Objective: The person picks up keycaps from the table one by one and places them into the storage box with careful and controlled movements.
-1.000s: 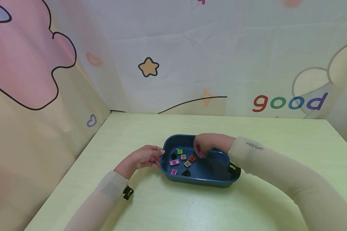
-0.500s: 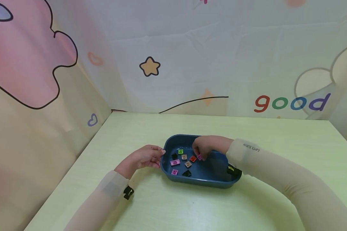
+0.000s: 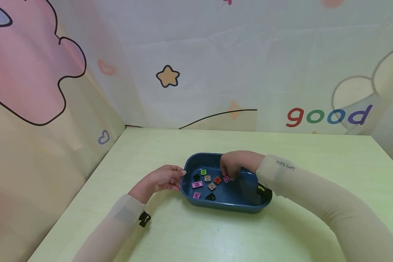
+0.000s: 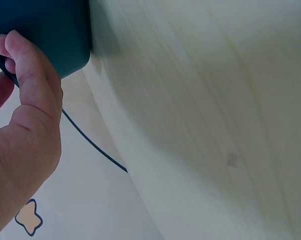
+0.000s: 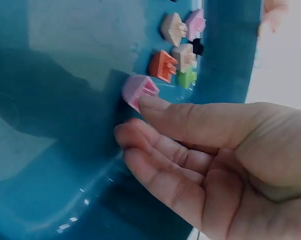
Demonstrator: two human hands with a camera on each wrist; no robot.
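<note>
A dark blue tray (image 3: 239, 203) with rounded corners stands on the table, its left end pinched at the rim between the thumb and fingers of my left hand (image 3: 167, 178). My right hand (image 3: 232, 163) reaches inside over the far wall. Beside its thumb tip a pink keycap (image 5: 139, 91) lies hollow side up on the tray floor; the thumb and fingers are slightly apart with nothing visible between them. To its left are a red-orange keycap (image 3: 217, 180), two beige keycaps (image 3: 211, 186), a green keycap (image 3: 203, 172), a long pink keycap (image 3: 197, 184) and another small pink keycap (image 3: 196, 195).
Two black keycaps (image 3: 211, 197) also lie in the tray's left half, hard to make out against the dark floor. Around the tray spreads a pale yellow-green table (image 3: 196, 236). A printed cloth backdrop (image 3: 196, 72) rises behind it.
The pink keycap by my right hand has come slightly nearer the tray's front and now lies on the floor. My left hand stays on the rim.
</note>
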